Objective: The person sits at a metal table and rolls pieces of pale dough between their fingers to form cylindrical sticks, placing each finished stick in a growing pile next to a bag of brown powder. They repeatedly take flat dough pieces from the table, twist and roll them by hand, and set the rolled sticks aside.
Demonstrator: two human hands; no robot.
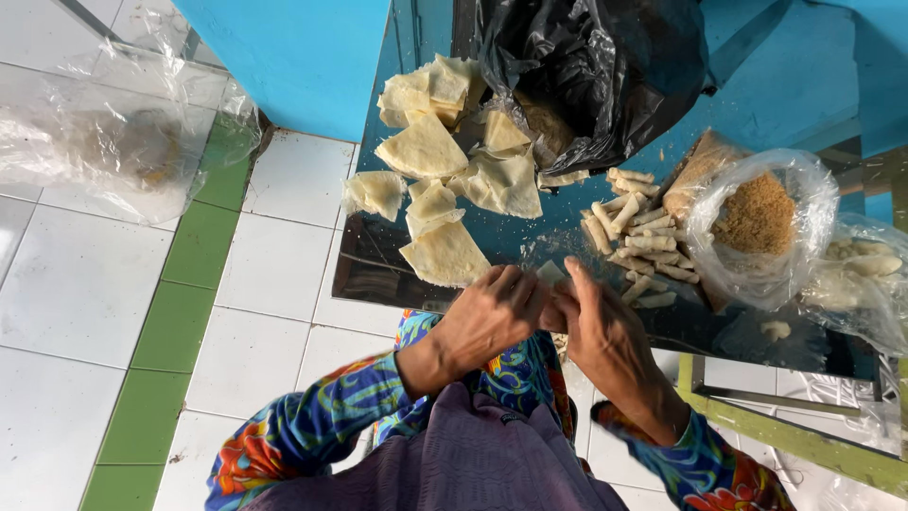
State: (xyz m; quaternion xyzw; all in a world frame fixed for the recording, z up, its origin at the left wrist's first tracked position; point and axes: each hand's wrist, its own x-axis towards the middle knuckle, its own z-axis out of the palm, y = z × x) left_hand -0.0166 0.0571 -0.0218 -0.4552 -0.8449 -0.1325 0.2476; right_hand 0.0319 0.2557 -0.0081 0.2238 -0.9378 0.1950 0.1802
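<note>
My left hand (489,319) and my right hand (598,325) meet at the near edge of a dark glass table (374,265), both closed around a small pale wrapper (550,274) that pokes out between the fingers. Several cut, folded wrappers (445,254) lie spread on the glass to the left of my hands. A pile of finished small rolls (636,241) lies just beyond my right hand. A clear bag of brown crumbly filling (757,218) stands open to the right of the rolls.
A black plastic bag (596,66) sits at the table's far side. A clear bag holding pale rolls (865,270) lies at the right edge. An empty clear bag (104,142) lies on the white tiled floor (76,284) at left. A blue wall (303,57) stands behind.
</note>
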